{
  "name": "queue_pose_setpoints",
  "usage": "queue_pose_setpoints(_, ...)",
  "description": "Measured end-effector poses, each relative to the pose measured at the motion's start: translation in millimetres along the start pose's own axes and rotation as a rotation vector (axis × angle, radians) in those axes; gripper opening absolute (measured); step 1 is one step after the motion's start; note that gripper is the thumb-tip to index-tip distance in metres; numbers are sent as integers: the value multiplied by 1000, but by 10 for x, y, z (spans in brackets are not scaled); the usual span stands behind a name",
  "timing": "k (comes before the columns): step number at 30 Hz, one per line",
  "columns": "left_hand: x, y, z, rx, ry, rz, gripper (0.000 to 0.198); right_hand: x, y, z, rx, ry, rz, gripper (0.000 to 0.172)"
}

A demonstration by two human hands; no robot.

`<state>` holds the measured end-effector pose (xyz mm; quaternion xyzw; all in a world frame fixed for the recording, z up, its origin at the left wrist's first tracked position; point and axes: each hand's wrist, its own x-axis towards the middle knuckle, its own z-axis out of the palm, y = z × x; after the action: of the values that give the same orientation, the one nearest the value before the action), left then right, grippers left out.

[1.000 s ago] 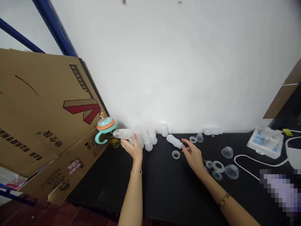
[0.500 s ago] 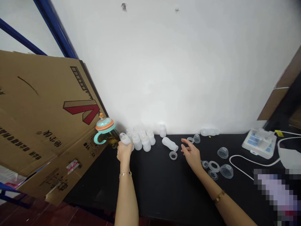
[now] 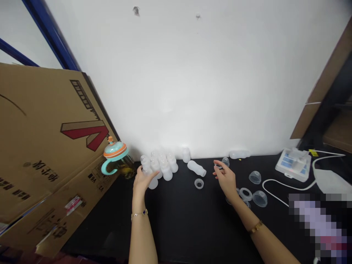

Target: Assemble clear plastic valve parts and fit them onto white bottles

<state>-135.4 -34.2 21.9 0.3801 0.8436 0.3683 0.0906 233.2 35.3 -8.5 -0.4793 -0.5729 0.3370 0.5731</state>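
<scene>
My left hand (image 3: 141, 182) is at the front left of a cluster of small white baby bottles (image 3: 166, 170) with clear domed caps. Its thumb stretches out to the right across a capped bottle (image 3: 153, 184) standing upright on the table, and partly hides it. My right hand (image 3: 226, 179) hovers with thumb and index finger apart, in front of a clear ring (image 3: 218, 165) that they partly cover. Left of it, an uncapped white bottle (image 3: 196, 168) lies on its side. A collar ring (image 3: 199, 183) lies just in front of that bottle.
A teal-lidded jug (image 3: 117, 157) stands left, against a cardboard box (image 3: 49, 146). Clear domed caps (image 3: 255, 177) and rings (image 3: 245, 194) lie right. Another bottle (image 3: 186, 154) stands by the wall, and one (image 3: 239, 154) lies there. A white case (image 3: 293, 165) and cable (image 3: 277, 185) are far right.
My left hand has lowered its bottle to stand upright beside the cluster and loosened its fingers. My right hand has moved slightly toward the clear ring. The view has shifted to the right.
</scene>
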Motion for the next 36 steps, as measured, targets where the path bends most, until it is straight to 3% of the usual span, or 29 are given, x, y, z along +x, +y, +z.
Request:
queue_pose_setpoints(3,-89,135,-30,-87,60,-17,120,48,-37,-75,26,54,8,49)
queue_pose_setpoints(5,-182,255,-48,-116,194,34,124,78,-60,-127,48,92,0,49)
queue_pose_setpoints(8,-344,444,-53,-103,507,166,117,120,-86,-205,71,150,-28,46)
queue_pose_setpoints(10,-449,560,-21,-102,642,295,109,149,-93,-253,57,181,-40,45)
queue_pose_setpoints(14,-648,751,183,-94,699,524,88,203,-67,-320,-110,162,-90,42)
queue_pose_setpoints(17,-818,864,450,-108,561,733,65,226,-28,-326,-357,75,-152,34)
queue_pose_setpoints(20,-1000,932,741,-80,296,972,36,217,-8,-300,-541,-43,-167,28)
queue_pose_setpoints(23,-1139,930,990,2,-31,1155,25,173,-37,-259,-631,-175,-171,26)
queue_pose_setpoints(27,-1206,868,1208,30,-310,1179,23,69,-115,-186,-744,-318,-198,23)
queue_pose_setpoints(30,-1212,847,1273,36,-402,1131,23,-15,-120,-112,-836,-411,-229,23)
queue_pose_setpoints(36,-1238,865,1271,6,-427,1096,22,-99,41,28,-892,-480,-286,25)
